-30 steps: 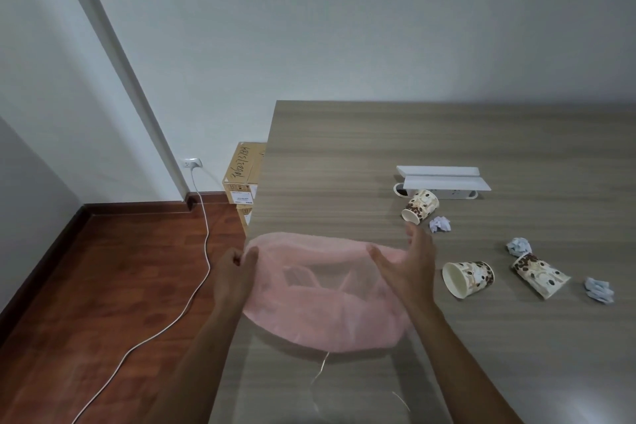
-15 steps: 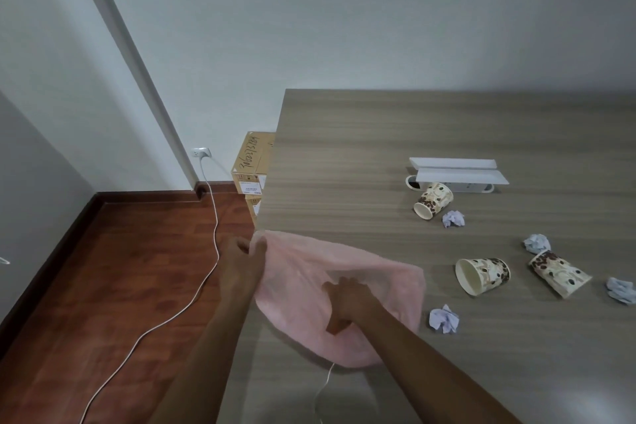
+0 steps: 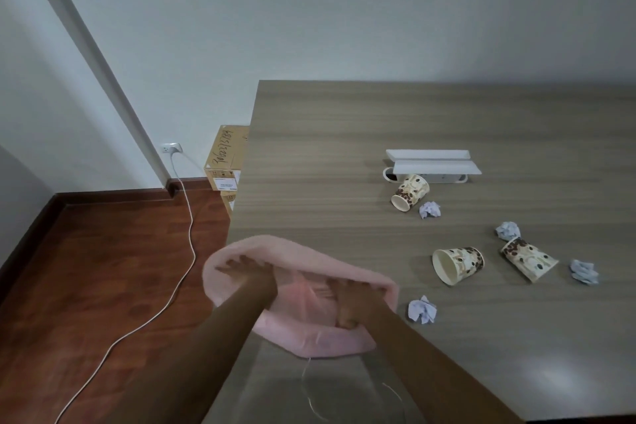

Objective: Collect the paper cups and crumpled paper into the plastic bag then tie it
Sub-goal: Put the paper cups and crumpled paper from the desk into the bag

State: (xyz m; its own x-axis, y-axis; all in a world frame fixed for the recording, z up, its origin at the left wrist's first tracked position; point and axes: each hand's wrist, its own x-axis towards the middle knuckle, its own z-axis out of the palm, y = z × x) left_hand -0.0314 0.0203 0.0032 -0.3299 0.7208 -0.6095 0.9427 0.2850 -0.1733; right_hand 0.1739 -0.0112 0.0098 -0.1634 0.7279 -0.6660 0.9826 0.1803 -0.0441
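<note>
A pink plastic bag (image 3: 309, 337) lies at the front left corner of the wooden table (image 3: 344, 127), its mouth stretched wide. Both my hands are inside it. My left hand (image 3: 246, 268) presses spread fingers against the far left wall. My right hand (image 3: 351, 299) pushes against the right side, its fingers veiled by the film. Three patterned paper cups lie tipped over on the table: one (image 3: 409, 196) further back, one (image 3: 457, 265) in the middle, one (image 3: 528, 258) to the right. Several crumpled paper balls lie around them, the nearest (image 3: 422, 310) just right of the bag.
A white socket box with a raised lid (image 3: 432, 163) sits behind the far cup. Cardboard boxes (image 3: 227, 158) stand on the floor against the table's left edge. A white cable (image 3: 186, 251) runs from a wall socket (image 3: 171, 147) across the wooden floor.
My right hand went from the bag's outer rim into the bag, then my left hand followed. Both now push outward and the mouth has widened. A paper ball beside the bag came into view.
</note>
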